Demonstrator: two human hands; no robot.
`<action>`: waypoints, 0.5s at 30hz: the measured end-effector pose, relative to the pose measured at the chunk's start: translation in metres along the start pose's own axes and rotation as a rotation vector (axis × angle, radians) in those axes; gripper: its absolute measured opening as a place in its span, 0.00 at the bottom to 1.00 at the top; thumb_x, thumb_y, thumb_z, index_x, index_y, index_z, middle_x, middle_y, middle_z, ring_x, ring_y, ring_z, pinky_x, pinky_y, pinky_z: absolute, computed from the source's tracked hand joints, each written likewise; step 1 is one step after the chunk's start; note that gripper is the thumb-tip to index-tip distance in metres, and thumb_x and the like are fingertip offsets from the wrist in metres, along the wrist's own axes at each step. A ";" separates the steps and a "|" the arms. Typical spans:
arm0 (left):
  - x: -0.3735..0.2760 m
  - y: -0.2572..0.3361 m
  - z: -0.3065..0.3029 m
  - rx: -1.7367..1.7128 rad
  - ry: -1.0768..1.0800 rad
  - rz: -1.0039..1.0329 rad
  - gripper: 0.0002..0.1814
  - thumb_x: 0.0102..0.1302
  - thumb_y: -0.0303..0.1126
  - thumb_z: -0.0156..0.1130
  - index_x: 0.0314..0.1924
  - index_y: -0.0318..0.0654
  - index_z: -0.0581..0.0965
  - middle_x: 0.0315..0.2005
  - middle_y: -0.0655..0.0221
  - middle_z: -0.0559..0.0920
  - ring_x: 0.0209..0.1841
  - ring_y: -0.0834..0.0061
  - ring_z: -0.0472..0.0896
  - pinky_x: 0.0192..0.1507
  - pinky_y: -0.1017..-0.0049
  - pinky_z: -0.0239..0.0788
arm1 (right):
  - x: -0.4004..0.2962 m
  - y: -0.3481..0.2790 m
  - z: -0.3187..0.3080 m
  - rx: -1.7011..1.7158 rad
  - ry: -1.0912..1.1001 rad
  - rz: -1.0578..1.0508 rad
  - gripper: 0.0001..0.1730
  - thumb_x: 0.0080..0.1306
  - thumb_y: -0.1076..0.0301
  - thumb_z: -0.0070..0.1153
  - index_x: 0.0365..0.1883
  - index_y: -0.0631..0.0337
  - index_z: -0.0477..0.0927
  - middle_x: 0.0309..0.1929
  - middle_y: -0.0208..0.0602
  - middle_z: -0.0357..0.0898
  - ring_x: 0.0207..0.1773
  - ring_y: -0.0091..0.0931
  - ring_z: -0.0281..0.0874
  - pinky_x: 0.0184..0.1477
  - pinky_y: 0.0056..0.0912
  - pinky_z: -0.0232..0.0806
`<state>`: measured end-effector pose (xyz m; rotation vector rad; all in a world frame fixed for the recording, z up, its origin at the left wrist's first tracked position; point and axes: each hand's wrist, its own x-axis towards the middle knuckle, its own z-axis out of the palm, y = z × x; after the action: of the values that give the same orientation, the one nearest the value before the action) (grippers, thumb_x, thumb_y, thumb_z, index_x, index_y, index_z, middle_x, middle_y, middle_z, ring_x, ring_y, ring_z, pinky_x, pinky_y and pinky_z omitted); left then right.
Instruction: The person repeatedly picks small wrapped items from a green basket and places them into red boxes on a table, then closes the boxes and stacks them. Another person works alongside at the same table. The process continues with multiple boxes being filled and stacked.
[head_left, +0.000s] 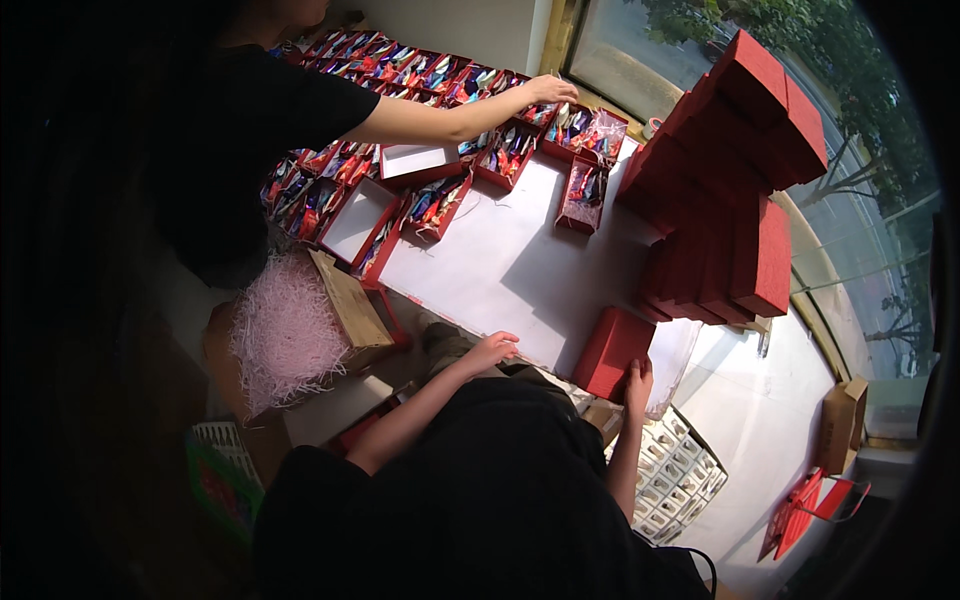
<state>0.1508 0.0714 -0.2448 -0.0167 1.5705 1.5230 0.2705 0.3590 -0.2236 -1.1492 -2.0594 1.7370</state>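
Observation:
A closed red box (613, 349) lies at the near edge of the white table (480, 262). My right hand (638, 384) grips its near right side, with fingertips on the red surface. My left hand (491, 352) is over the table's near edge, to the left of that box. Its fingers are loosely curled and apart, and they hold nothing. Just beyond the box rises a tall stack of closed red boxes (705, 262). Farther up the table sits a small open red box (583, 196) with wrapped pieces and pale paper shreds inside.
A co-worker's arm (450, 124) reaches over rows of filled red boxes (420, 71). Two open trays with white insides (420, 159) lie among them. At left, a carton holds pink shredded paper (289, 337). Below right is a sheet of small pictured pieces (679, 472), near a window (847, 150).

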 end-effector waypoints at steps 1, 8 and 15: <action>-0.009 -0.001 -0.008 -0.015 0.054 0.006 0.17 0.62 0.34 0.51 0.49 0.35 0.69 0.35 0.69 0.76 0.36 0.82 0.73 0.40 0.82 0.65 | 0.003 0.009 -0.004 -0.007 0.007 -0.024 0.26 0.64 0.66 0.43 0.57 0.71 0.60 0.56 0.48 0.63 0.56 0.32 0.63 0.57 0.30 0.54; -0.045 -0.087 -0.077 -0.117 0.444 0.072 0.16 0.64 0.37 0.48 0.48 0.37 0.69 0.35 0.70 0.76 0.37 0.81 0.74 0.38 0.81 0.65 | -0.026 -0.094 0.021 -0.228 -0.089 -0.511 0.19 0.64 0.71 0.42 0.52 0.69 0.66 0.49 0.44 0.69 0.51 0.31 0.67 0.55 0.31 0.56; -0.087 -0.190 -0.082 -0.434 1.017 0.054 0.09 0.62 0.33 0.48 0.37 0.37 0.72 0.25 0.68 0.77 0.27 0.78 0.75 0.30 0.77 0.69 | -0.085 -0.259 0.125 0.073 -0.683 -0.901 0.17 0.63 0.76 0.38 0.50 0.69 0.67 0.41 0.45 0.72 0.45 0.32 0.69 0.51 0.34 0.60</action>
<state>0.2631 -0.0872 -0.3570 -1.1548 1.9218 2.0096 0.1425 0.2097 0.0030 0.4756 -2.2403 1.7528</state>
